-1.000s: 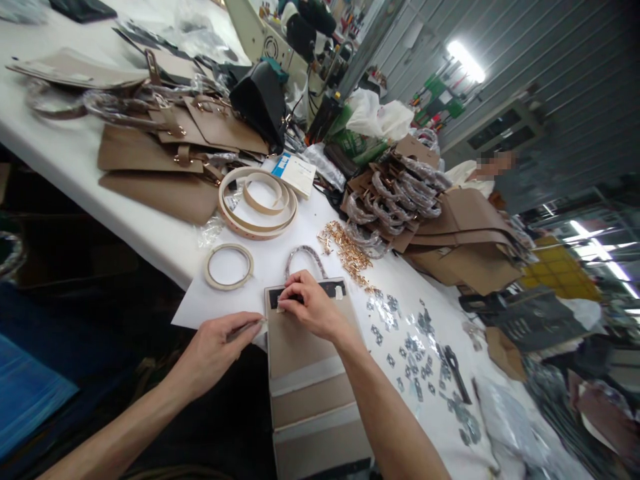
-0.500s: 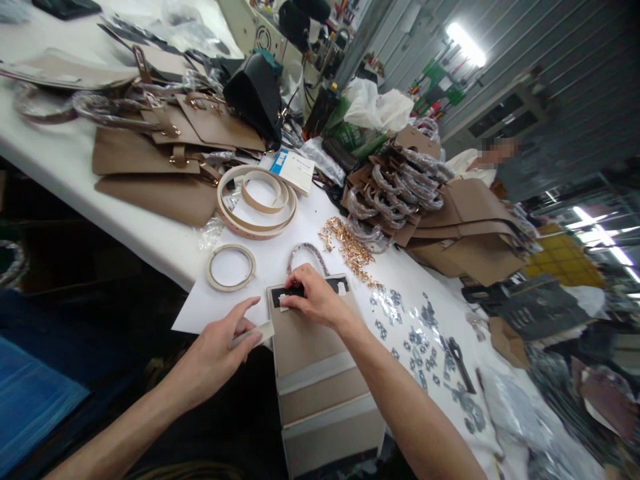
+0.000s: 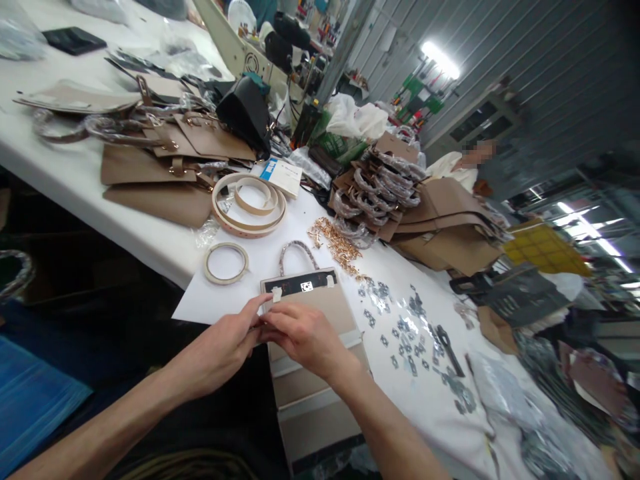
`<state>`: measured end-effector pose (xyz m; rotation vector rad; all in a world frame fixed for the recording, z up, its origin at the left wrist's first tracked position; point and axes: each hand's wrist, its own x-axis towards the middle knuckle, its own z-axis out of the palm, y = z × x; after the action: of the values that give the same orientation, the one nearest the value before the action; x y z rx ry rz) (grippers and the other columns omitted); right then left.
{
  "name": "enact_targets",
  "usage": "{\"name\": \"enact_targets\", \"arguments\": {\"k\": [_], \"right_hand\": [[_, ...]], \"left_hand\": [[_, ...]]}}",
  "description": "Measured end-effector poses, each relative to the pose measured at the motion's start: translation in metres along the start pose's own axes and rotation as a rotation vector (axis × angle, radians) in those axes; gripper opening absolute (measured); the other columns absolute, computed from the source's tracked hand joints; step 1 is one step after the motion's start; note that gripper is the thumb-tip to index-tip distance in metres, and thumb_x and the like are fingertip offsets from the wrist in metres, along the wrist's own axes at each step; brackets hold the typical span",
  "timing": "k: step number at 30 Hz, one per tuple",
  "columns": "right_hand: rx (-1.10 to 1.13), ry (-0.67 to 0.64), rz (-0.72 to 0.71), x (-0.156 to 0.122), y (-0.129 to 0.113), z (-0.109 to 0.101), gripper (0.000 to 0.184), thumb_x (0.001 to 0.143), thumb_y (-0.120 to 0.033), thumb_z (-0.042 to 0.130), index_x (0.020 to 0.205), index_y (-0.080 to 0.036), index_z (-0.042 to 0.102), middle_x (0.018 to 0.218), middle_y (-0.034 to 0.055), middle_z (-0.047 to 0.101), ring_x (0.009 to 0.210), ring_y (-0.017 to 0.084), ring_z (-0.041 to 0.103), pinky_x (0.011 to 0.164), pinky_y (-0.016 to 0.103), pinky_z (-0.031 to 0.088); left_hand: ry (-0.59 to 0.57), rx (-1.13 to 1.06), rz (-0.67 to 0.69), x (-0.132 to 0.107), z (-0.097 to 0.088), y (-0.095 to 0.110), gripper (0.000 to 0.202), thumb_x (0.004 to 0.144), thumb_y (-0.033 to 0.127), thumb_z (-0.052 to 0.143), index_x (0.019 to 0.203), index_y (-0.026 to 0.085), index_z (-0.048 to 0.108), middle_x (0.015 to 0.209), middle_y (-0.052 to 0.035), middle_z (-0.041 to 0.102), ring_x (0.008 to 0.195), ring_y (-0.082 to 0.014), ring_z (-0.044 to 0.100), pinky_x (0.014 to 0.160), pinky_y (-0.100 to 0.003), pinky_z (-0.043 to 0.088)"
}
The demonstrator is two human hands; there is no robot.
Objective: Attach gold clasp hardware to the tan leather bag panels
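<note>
My left hand (image 3: pixel 233 339) is closed around a pale roll of tape, seen edge-on earlier and now mostly hidden by fingers. Against it, the fingers of my right hand (image 3: pixel 306 337) are pinched together; what they hold is hidden. Both hands meet over the upper left part of a taupe handbag panel (image 3: pixel 335 310). Along the panel's top runs a black strip (image 3: pixel 293 285), with a small metal washer plate (image 3: pixel 307 287) on it and a whitish tape piece (image 3: pixel 330 281) near its right end. Another tape piece (image 3: pixel 277 293) is by my left fingertips. A wrapped handle (image 3: pixel 299 247) arches beyond.
A tape roll (image 3: pixel 226 263) and coiled tan strips (image 3: pixel 250 207) lie to the left. Gold fasteners (image 3: pixel 335 243), scattered metal plates (image 3: pixel 413 340) and a dark tool (image 3: pixel 450 350) are on the right. Handbag pieces (image 3: pixel 150 163) and wrapped handles (image 3: pixel 380 187) are piled behind. A person (image 3: pixel 457 167) is far right.
My right hand has left the black strip and come down to meet my left hand. The metal plate on the strip is now uncovered. The view has shifted slightly.
</note>
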<state>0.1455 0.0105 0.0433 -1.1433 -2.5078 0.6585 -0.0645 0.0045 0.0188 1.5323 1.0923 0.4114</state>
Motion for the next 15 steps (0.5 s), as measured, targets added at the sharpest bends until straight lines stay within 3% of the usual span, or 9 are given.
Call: {"name": "enact_targets", "arguments": {"k": [6, 9, 11, 15], "right_hand": [[-0.191, 0.018, 0.045, -0.014, -0.008, 0.004, 0.011, 0.102, -0.022, 0.062, 0.105, -0.023, 0.072, 0.093, 0.0053, 0.074, 0.086, 0.019, 0.069, 0.077, 0.030, 0.053], [-0.197, 0.013, 0.072, -0.021, -0.009, 0.000, 0.011, 0.103, -0.023, 0.061, 0.105, -0.022, 0.072, 0.095, 0.0051, 0.074, 0.086, 0.020, 0.068, 0.076, 0.030, 0.052], [-0.160, 0.007, 0.107, -0.025, -0.008, -0.002, 0.009, 0.102, -0.021, 0.062, 0.105, -0.023, 0.071, 0.096, 0.0046, 0.073, 0.088, 0.020, 0.068, 0.076, 0.030, 0.052], [-0.025, 0.033, 0.164, -0.029, -0.003, -0.002, 0.006, 0.101, -0.020, 0.062, 0.105, -0.022, 0.067, 0.100, 0.0045, 0.071, 0.094, 0.019, 0.068, 0.079, 0.027, 0.053]], "left_hand": [[0.008, 0.038, 0.037, -0.001, 0.007, 0.005, 0.050, 0.104, 0.039, 0.042, 0.152, 0.026, 0.044, 0.078, 0.0008, 0.070, 0.074, -0.0218, 0.068, 0.072, -0.029, 0.046], [0.025, 0.047, 0.063, 0.001, 0.007, 0.007, 0.035, 0.102, 0.044, 0.047, 0.123, 0.026, 0.069, 0.081, -0.0006, 0.074, 0.075, -0.0213, 0.068, 0.073, -0.028, 0.048], [0.007, 0.073, 0.095, 0.002, 0.007, 0.008, 0.033, 0.101, 0.045, 0.049, 0.102, 0.027, 0.077, 0.083, -0.0014, 0.076, 0.075, -0.0212, 0.068, 0.073, -0.028, 0.049], [-0.027, 0.065, 0.190, 0.005, 0.009, 0.007, 0.033, 0.100, 0.047, 0.051, 0.102, 0.031, 0.081, 0.090, -0.0021, 0.079, 0.079, -0.0218, 0.070, 0.077, -0.028, 0.051]]}}
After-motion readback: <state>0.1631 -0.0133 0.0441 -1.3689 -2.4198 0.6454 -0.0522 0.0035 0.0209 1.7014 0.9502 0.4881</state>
